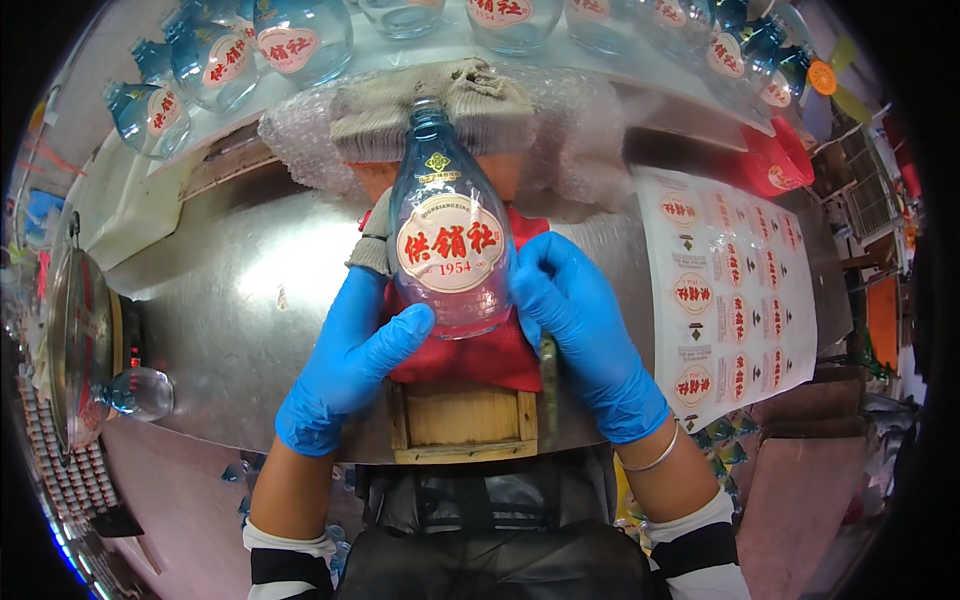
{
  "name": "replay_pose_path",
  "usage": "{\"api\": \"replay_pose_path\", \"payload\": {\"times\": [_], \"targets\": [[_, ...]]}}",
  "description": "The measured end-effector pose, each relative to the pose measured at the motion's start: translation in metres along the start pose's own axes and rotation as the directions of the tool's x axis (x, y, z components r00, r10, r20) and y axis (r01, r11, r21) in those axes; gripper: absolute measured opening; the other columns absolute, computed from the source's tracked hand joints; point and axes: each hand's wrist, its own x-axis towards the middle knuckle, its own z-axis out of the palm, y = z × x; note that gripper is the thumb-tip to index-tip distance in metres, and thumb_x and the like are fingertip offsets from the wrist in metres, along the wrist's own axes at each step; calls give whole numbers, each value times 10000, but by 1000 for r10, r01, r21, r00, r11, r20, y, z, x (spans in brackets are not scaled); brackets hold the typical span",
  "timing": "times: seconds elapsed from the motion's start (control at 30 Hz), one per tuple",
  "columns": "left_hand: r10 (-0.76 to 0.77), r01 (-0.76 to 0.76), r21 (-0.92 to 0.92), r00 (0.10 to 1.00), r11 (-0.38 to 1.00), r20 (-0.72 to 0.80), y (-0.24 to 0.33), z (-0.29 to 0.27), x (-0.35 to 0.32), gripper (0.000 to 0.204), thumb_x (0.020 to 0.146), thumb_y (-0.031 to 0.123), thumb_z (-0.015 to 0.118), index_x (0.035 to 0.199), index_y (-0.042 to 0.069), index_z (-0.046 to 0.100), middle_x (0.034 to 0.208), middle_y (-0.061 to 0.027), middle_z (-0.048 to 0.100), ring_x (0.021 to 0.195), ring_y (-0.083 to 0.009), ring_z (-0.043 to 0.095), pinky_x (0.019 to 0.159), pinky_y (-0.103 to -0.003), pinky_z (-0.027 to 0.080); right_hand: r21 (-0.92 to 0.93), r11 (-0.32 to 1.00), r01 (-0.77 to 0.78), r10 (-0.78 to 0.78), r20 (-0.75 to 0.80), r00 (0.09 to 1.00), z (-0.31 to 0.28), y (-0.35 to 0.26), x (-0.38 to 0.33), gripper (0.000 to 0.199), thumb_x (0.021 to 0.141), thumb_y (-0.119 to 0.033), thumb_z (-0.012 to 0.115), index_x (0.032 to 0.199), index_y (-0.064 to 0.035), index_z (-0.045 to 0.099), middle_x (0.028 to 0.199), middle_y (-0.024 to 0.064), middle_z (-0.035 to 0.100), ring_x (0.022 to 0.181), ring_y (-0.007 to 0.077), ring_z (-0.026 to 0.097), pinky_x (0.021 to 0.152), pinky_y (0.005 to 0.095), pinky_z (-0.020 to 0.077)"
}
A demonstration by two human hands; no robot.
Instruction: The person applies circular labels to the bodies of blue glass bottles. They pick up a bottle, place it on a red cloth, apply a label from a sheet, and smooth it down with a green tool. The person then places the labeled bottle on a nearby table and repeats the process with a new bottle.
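Left to right: the left hand (345,355) holds the bottle (451,240), fingers behind its left flank, thumb at its base; the bottle, above the red cloth (470,366), long axis running away from the person, neck farthest; the right hand (580,320), equally near, fingers bent narrow beside the lower right flank, whether pinching anything I cannot tell.

White glare (265,238) lies on the metal table (215,335) — the floor (180,485) below seems pinkish, though dim.
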Motion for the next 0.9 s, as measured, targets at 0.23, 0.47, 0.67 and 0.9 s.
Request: {"api": "replay_pose_path", "payload": {"times": [0.23, 0.47, 0.67, 0.9], "targets": [[28, -28, -32, 1000, 999, 0, -6, -2, 0, 833, 812, 251, 602, 1419, -1, 89, 1457, -150, 179, 1346, -247, 175, 1092, -351, 152, -99, 995, -30, 25, -53, 998, 0, 1, 13, 327, 793, -329, 692, 694, -81, 504, 653, -18, 467, 653, 53, 428, 602, 208, 379], [20, -20, -104, 1000, 994, -2, -3, -3, 3, 799, 828, 260, 588, 1419, 9, 113, 1450, -146, 204, 1337, -235, 201, 1090, -349, 161, -54, 998, 16, -17, -22, 1000, -2, 8, 5, 274, 788, -269, 706, 731, -85, 510, 698, -28, 478, 664, 59, 437, 636, 209, 398], [1, -2, -56, 1000, 998, -23, -7, -1, 2, 749, 855, 238, 567, 1420, 21, 126, 1438, -136, 237, 1317, -230, 245, 1079, -339, 199, -11, 1000, 8, -8, -3, 1000, -1, 7, 1, 233, 782, -198, 714, 756, -87, 511, 704, -30, 485, 664, 52, 445, 635, 203, 399], [13, -14, -12, 999, 1000, -52, -5, 1, 3, 738, 865, 299, 546, 1404, -13, 150, 1380, -142, 323, 1253, -227, 348, 1052, -352, 267, -87, 995, 52, -48, 50, 998, -10, 11, 5, 191, 830, -225, 657, 778, -81, 542, 703, -22, 507, 663, 55, 458, 623, 206, 411]]}}
